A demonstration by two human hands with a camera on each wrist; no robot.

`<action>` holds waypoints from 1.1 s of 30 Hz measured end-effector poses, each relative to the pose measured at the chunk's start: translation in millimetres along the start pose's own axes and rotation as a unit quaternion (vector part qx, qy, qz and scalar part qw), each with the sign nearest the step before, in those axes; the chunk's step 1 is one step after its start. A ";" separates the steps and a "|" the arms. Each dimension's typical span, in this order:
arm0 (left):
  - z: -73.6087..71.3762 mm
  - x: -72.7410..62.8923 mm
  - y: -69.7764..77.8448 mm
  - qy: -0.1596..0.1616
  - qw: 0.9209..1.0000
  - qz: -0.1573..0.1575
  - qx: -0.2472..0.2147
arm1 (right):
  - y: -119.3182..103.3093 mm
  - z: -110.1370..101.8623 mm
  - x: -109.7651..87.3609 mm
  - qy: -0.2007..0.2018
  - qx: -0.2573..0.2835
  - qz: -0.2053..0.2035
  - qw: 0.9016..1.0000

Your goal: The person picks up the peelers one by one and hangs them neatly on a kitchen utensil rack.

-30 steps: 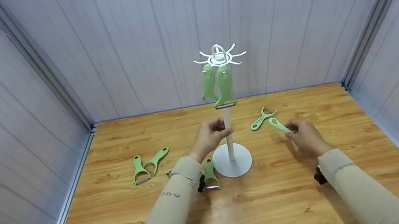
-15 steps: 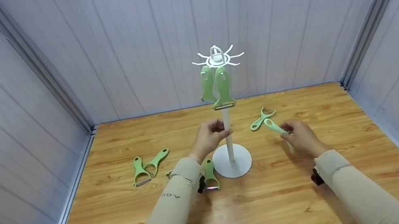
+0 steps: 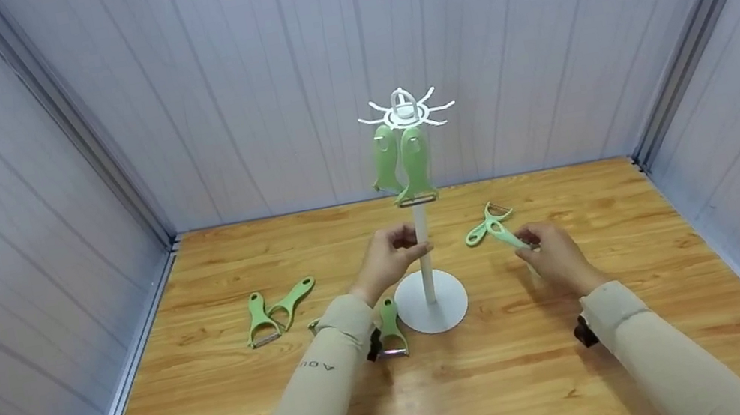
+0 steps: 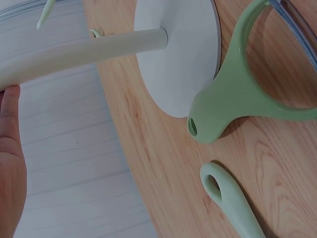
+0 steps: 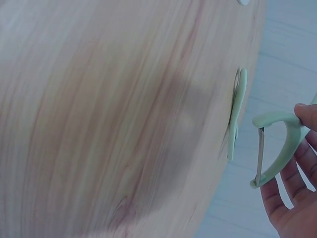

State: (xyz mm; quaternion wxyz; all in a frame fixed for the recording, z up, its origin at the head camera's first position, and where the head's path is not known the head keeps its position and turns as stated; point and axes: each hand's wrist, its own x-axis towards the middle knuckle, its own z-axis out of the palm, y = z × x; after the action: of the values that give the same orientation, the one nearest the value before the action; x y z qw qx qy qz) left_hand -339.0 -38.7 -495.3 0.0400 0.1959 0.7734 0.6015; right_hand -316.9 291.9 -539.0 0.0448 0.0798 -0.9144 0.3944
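My left hand (image 3: 386,258) grips the pole (image 3: 428,277) of a white hook stand, its thumb in front. The round base (image 3: 449,311) sits flat on the table. Two green peelers hang from the hooks, one in front (image 3: 416,167) and one to its left (image 3: 386,163). Right of the stand, my right hand (image 3: 559,258) pinches another green peeler (image 5: 286,151) near its blade end, above the table. That peeler's holed handle points away to the upper left, and its blade shows in the right wrist view. Behind it lies a peeler (image 3: 477,233), overlapped by the handle tip.
Two peelers lie at the left, one upright in view (image 3: 257,315) and one slanted (image 3: 295,298). Beside the base another peeler (image 3: 389,318) rests close to my left sleeve (image 3: 322,368), which mostly covers a further one. Panelled walls (image 3: 271,80) enclose the wooden table (image 3: 522,378).
My right hand has moved a little to the left with the peeler, whose handle tip now overlaps the lying one. The left hand keeps its place on the pole.
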 end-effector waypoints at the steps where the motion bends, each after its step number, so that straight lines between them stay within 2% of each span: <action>1: 0.7 -0.3 -0.1 -0.001 1.000 -0.001 -0.001 | -0.7 0.1 -0.5 0.003 0.001 0.001 1.000; 13: 3.2 -2.5 -2.5 -0.003 1.000 0.004 0.001 | -15.3 -0.1 -2.6 0.034 -0.003 -0.013 0.999; 22: 1.7 -1.2 -3.0 -0.001 1.000 0.009 -0.006 | -32.0 -0.4 -2.6 0.051 0.067 -0.028 0.996; 33: 1.3 -2.0 0.0 -0.002 1.000 0.011 -0.015 | -57.8 -0.1 -3.4 0.096 0.050 -0.049 0.993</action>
State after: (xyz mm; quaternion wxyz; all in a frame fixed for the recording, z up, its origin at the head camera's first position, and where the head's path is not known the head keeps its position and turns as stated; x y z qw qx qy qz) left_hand -336.7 -38.2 -496.0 0.0384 0.2048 0.7623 0.6127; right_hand -303.0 253.3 -498.1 0.1474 0.0881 -0.8799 0.4431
